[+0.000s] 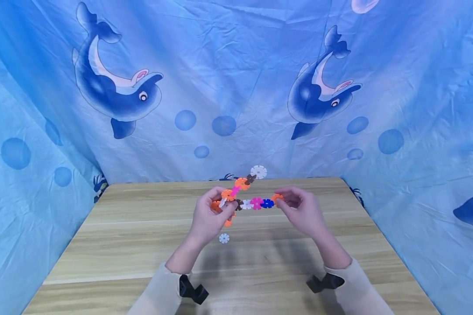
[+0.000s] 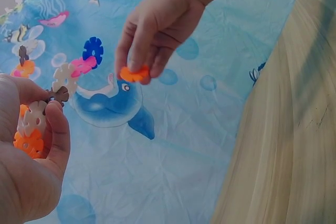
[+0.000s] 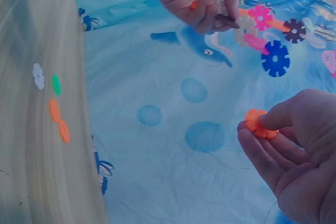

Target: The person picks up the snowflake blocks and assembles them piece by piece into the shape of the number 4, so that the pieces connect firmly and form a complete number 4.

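The right hand [image 1: 304, 212] held 1 loose orange snowflake disc [image 3: 254, 120] between thumb and fingers, apart from the blue snowflake disc [image 3: 275, 59] at the branch's free end. The left hand [image 1: 209, 214] pinched the brown snowflake disc [image 2: 59, 96], with the white snowflake disc [image 2: 63, 76] and pink snowflake disc [image 2: 83, 65] linked between brown and blue, all raised above the wooden table [image 1: 142, 249].

Fitting orange to blue looked like the step in hand. Doing it well probably called for 1 slot on each disc to meet, the 2 faces crossed, and a straight push. The left grip sat 3 discs back from the blue, so the branch could have bent; pinching nearer the joint would likely have steadied it.
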Demonstrator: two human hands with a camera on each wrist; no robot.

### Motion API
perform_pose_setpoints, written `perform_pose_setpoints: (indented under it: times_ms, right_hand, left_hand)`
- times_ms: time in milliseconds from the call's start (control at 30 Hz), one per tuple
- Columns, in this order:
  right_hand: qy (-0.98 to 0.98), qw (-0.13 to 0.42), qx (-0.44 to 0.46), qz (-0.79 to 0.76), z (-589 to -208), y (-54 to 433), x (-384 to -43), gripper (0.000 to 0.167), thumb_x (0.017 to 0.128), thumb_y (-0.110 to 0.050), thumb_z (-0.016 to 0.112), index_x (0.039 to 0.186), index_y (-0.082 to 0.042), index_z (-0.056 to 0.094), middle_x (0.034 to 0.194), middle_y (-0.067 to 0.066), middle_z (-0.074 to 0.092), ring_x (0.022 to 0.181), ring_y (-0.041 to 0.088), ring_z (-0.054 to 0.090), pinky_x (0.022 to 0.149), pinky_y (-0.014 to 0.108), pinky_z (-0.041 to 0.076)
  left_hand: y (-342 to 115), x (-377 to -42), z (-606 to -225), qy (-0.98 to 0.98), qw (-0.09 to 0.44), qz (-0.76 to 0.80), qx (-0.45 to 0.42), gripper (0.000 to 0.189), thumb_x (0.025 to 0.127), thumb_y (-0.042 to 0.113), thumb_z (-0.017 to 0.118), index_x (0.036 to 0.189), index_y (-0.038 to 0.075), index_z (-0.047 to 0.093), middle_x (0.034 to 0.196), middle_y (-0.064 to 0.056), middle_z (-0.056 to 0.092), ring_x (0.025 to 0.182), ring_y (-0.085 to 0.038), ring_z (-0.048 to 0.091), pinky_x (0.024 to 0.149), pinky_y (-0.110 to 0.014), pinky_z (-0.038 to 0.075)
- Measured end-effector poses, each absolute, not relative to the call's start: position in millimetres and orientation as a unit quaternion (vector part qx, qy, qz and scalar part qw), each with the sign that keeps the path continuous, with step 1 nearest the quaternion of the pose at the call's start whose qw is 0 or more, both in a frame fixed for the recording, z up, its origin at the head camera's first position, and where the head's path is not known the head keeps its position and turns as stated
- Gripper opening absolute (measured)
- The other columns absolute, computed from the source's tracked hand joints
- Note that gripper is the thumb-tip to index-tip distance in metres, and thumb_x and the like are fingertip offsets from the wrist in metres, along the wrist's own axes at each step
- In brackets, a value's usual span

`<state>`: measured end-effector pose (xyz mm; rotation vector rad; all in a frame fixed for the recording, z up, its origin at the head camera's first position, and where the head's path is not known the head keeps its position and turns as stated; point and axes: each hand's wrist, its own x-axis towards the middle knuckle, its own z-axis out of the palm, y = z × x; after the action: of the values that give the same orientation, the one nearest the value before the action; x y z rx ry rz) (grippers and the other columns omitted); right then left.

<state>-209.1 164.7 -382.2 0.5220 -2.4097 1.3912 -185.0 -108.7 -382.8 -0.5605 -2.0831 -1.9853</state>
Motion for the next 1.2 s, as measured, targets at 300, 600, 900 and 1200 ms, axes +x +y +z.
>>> perform_pose_setpoints:
  times_ms: [300, 600, 900, 1200]
  right_hand:
    - [-0.804, 0.183, 0.215, 0.523, -372.8, 168.1, -199.9, 0.02, 0.095, 0.001, 0.077, 0.113, -0.006, 0.077, 0.099, 0.014, 0.081, 0.084, 0.008, 0.077, 0.079, 0.02, 0.064]
    - [-0.781, 0.193, 0.225, 0.549, -368.6, 169.7, -194.2, 0.02, 0.092, 0.007, 0.076, 0.111, 0.0, 0.076, 0.096, 0.018, 0.08, 0.082, 0.005, 0.077, 0.079, 0.022, 0.065]
    - [-0.747, 0.193, 0.272, 0.576, -370.4, 168.0, -190.4, 0.022, 0.09, 0.015, 0.073, 0.111, 0.009, 0.073, 0.095, 0.025, 0.078, 0.081, 0.007, 0.078, 0.074, 0.026, 0.067]
    - [-0.746, 0.188, 0.273, 0.577, -371.0, 163.7, -190.6, 0.022, 0.091, 0.013, 0.075, 0.111, 0.005, 0.074, 0.096, 0.02, 0.079, 0.081, 0.007, 0.079, 0.073, 0.026, 0.067]
  left_hand:
    - [-107.7, -184.1, -382.7, -0.699, 0.098, -0.684, -0.185, 0.018, 0.097, 0.004, 0.073, 0.114, 0.001, 0.067, 0.098, -0.018, 0.07, 0.066, -0.01, 0.069, 0.059, -0.026, 0.063]
    - [-108.6, -185.2, -384.5, -0.699, 0.1, -0.685, -0.179, 0.017, 0.098, 0.005, 0.073, 0.114, 0.003, 0.067, 0.099, -0.017, 0.069, 0.066, -0.012, 0.069, 0.061, -0.026, 0.063]
    - [-109.2, -185.8, -386.1, -0.698, 0.104, -0.684, -0.183, 0.016, 0.098, 0.004, 0.073, 0.113, 0.003, 0.067, 0.098, -0.017, 0.07, 0.064, -0.011, 0.068, 0.059, -0.026, 0.062]
    - [-108.7, -187.5, -388.5, -0.693, 0.108, -0.685, -0.196, 0.015, 0.097, 0.003, 0.073, 0.11, -0.001, 0.066, 0.092, -0.013, 0.07, 0.064, -0.012, 0.068, 0.058, -0.032, 0.064]
